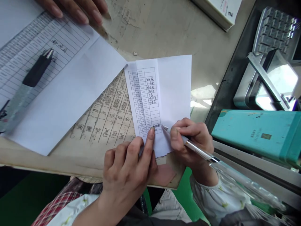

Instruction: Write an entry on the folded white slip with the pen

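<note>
A folded white form [174, 81] lies on the worn desk, its printed table partly filled with handwriting. My left hand [130, 169] is closed at its lower edge, fingers mostly curled, with the outstretched index finger pinning the form. In a pinch of thumb and fingers, my right hand [194, 141] holds a clear-barrelled pen [202, 153]. The pen's tip meets the form near the low rows, just right of my left index fingertip. Under the form's left side is a printed sheet [105, 116] with rows of figures.
Another person's hand [80, 9] rests on a larger folded form [77, 94] at left, with a black-grip pen [35, 69] above it. A thick book [218, 12], keyboard [274, 29], metal-and-glass device [268, 81] and turquoise box [256, 135] line the right. The desk's front edge [58, 169] runs below.
</note>
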The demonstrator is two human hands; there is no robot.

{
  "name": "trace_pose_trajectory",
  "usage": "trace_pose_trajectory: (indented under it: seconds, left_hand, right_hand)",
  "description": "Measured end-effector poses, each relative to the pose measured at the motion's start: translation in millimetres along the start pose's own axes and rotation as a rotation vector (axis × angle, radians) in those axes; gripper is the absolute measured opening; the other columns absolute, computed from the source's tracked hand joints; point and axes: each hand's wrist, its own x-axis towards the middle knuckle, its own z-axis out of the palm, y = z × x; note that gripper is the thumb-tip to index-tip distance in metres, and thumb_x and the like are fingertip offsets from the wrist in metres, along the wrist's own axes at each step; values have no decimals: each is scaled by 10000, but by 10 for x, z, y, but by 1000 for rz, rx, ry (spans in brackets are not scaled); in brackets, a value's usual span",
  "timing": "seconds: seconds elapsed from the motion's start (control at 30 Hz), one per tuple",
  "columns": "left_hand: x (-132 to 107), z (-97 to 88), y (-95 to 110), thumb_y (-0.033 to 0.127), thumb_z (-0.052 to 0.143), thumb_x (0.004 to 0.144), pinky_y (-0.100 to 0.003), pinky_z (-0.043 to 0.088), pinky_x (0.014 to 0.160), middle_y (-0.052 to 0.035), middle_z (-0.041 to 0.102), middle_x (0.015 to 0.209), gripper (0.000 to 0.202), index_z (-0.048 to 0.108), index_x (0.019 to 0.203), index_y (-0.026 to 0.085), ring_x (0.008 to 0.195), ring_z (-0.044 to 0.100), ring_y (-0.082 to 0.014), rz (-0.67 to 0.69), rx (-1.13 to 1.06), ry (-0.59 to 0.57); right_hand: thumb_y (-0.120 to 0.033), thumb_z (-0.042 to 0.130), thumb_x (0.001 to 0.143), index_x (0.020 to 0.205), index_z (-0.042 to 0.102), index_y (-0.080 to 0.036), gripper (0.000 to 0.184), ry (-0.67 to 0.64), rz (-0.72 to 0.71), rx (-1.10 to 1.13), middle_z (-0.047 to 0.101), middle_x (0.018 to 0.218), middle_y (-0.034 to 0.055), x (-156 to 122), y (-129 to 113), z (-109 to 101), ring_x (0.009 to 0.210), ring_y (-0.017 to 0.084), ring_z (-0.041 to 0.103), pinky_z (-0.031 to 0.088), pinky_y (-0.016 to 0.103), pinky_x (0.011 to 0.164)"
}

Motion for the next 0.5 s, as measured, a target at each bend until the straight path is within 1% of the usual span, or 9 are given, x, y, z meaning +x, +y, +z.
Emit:
trace_pose_trajectory:
  seconds: [0.13,0.3,0.37,0.5]
  left_hand:
    - [15,-24,-25,260,704,893,-367,326,741,-56,652,921,506,685,1394,191,807,515,-192,34,20,-19]
    - [10,-18,-22,264,693,908,-366,328,736,-52,659,924,492,679,1396,195,801,516,-186,26,19,-15]
    - [-2,-6,-10,264,690,909,-368,328,733,-53,661,936,523,656,1427,203,801,521,-185,11,9,-5]
    - [-15,5,3,263,685,904,-371,333,727,-51,658,963,627,572,1521,238,809,535,-189,-9,-9,-11]
  right_hand:
    - [-89,656,853,861,501,-252,225,-7,-8,4,615,687,-67,10,6,14,549,92,609,503,206,492]
    - [-107,655,868,876,498,-251,213,-14,-21,-15,608,695,-64,1,23,21,546,88,599,502,203,494]
    - [-112,653,872,878,497,-249,207,-30,-22,-15,608,701,-60,-4,27,18,548,87,593,499,203,494]
    - [-105,656,866,878,500,-248,212,-21,-30,-1,605,703,-61,-4,24,9,546,85,588,499,202,496]
